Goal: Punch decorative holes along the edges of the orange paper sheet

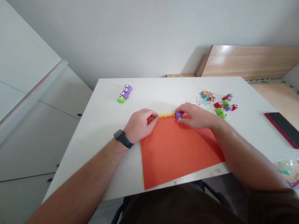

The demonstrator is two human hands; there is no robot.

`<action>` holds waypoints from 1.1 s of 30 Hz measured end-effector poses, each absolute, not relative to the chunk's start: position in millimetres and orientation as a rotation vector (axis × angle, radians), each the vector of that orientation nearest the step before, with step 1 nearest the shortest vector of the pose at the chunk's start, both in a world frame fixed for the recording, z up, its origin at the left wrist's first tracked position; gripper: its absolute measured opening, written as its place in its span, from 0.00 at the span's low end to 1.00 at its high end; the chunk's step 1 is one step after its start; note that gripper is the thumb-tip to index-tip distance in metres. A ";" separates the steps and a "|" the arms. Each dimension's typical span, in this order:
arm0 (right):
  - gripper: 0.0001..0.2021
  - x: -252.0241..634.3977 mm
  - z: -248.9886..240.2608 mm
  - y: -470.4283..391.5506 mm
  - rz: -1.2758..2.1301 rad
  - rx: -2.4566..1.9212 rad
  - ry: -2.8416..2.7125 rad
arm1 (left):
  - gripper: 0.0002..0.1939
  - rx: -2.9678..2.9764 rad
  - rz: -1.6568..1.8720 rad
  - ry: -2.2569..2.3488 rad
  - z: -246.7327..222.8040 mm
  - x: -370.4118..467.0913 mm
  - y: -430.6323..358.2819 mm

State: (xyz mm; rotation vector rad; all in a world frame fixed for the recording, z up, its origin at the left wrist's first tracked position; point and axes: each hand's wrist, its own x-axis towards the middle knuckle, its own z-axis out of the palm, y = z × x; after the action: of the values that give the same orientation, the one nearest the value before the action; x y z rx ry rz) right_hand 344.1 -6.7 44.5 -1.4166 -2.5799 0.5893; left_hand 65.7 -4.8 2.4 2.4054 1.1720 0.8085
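Note:
A large orange sheet of paper [179, 149] lies on the table in front of me, with a yellow strip [166, 115] showing along its far edge and a row of small marks there. My left hand [143, 123] pinches the far left corner of the sheet, where the paper curls up between thumb and fingers. At the far edge, further right, my right hand [192, 115] is closed around a small purple paper punch [179, 115], set at the paper's border. The punch's underside is hidden by my fingers.
Purple and green punches with eyes [124, 93] stand in a row at back left. A heap of coloured paper bits [206, 96] lies at back right, beside several red, green and purple punches [224, 106]. A black, red-edged flat object [281, 127] rests at the right edge.

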 end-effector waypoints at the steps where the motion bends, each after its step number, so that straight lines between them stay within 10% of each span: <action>1: 0.13 343.3 45.2 -7.1 0.591 -1.424 -2.579 | 0.07 2.428 0.787 1.179 2.8 65.7 -4.5; 33: 0.14 338.8 44.8 -10.8 0.577 -1.369 -2.543 | 0.11 2.577 0.734 1.150 -5.4 94.0 -4.5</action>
State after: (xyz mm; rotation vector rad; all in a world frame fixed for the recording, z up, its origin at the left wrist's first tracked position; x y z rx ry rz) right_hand 338.8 -10.8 44.8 -1.3686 -2.5426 0.5771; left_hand 94.0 -4.5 -5.4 2.5766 1.1505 0.7337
